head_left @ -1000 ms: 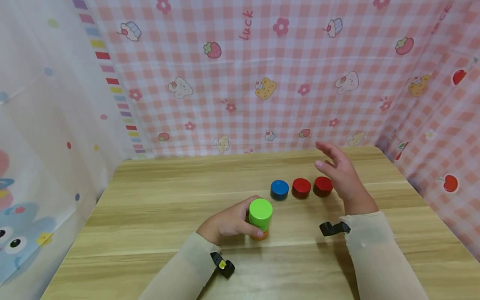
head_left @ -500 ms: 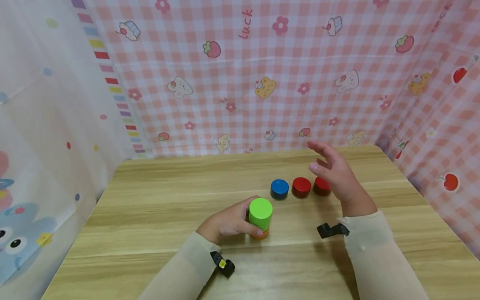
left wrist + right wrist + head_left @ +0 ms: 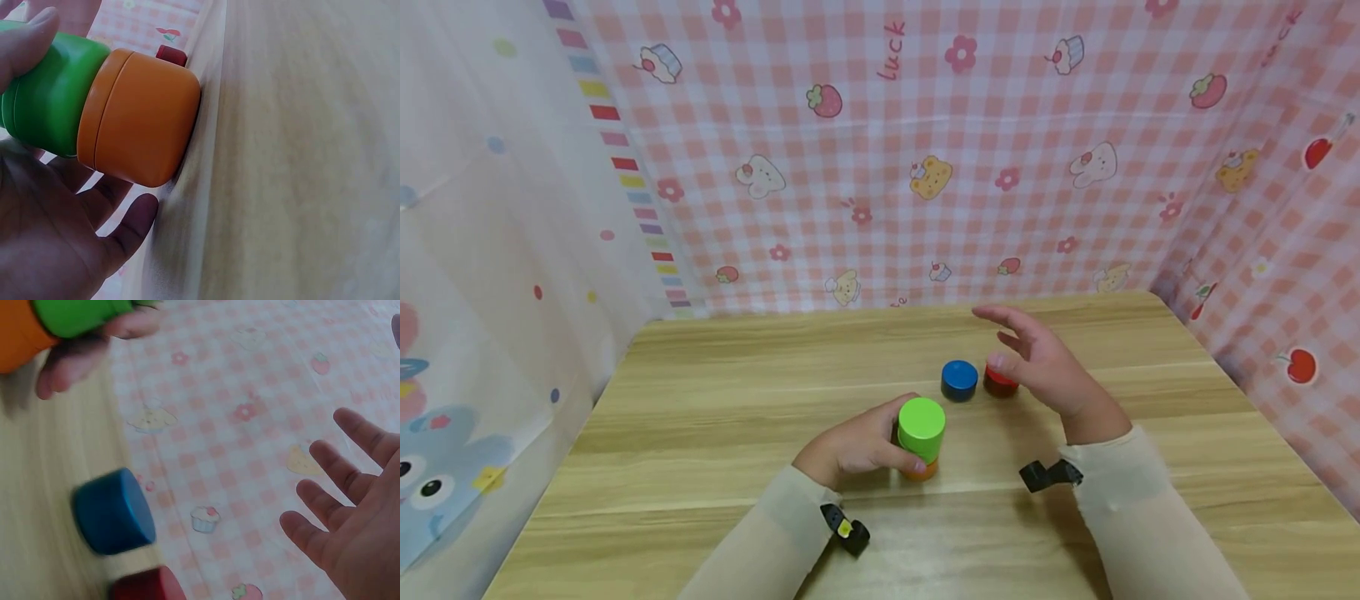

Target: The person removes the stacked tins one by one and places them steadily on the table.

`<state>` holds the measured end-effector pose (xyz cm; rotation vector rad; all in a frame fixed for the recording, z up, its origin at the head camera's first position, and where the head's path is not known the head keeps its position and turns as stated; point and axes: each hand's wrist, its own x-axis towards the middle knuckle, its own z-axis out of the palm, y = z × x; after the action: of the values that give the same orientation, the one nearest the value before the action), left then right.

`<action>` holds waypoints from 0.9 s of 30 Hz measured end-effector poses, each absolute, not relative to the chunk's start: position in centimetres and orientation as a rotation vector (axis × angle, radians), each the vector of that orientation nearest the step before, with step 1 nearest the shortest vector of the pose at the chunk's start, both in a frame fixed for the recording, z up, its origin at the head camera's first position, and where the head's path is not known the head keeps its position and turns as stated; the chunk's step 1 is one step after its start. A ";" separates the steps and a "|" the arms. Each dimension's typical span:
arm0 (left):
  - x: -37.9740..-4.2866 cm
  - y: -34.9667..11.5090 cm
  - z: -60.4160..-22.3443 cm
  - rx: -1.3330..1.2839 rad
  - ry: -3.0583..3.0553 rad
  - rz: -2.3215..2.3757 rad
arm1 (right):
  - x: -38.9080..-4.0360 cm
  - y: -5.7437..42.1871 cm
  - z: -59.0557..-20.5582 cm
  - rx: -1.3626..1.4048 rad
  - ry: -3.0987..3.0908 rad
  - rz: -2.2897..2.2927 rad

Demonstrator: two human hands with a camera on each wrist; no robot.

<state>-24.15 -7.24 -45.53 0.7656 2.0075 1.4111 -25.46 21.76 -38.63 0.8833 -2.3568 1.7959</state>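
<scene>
My left hand [image 3: 865, 442] grips a green round container [image 3: 922, 425], fingers behind it and thumb in front. Directly under the green one is an orange container [image 3: 140, 115] with a lid seam, upright on the table. My right hand [image 3: 1045, 367] hovers with spread, relaxed fingers and holds nothing. Below its thumb sits a short red cylinder [image 3: 1000, 383], partly covered in the head view. Just left of that stands a blue cylinder [image 3: 959, 381]. Another red cylinder is hidden behind my right hand.
All of this is on a light wooden table [image 3: 715, 400]. A pink checked cloth [image 3: 850, 167] hangs along the back edge, with a white patterned curtain [image 3: 490, 208] at the left. Each wrist wears a black camera mount.
My right hand has moved left and lower, from over the rightmost red cylinder toward the other red one and the blue one. The left hand and its stack have stayed put.
</scene>
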 end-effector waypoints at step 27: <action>-24.1 -7.3 -45.4 0.831 1.977 1.426 | -24.1 17.5 -40.0 1.251 -2.530 1.715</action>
<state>-24.07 -7.35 -45.45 0.8314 1.9773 1.4261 -24.10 17.53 -39.99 1.2510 -2.5304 1.7153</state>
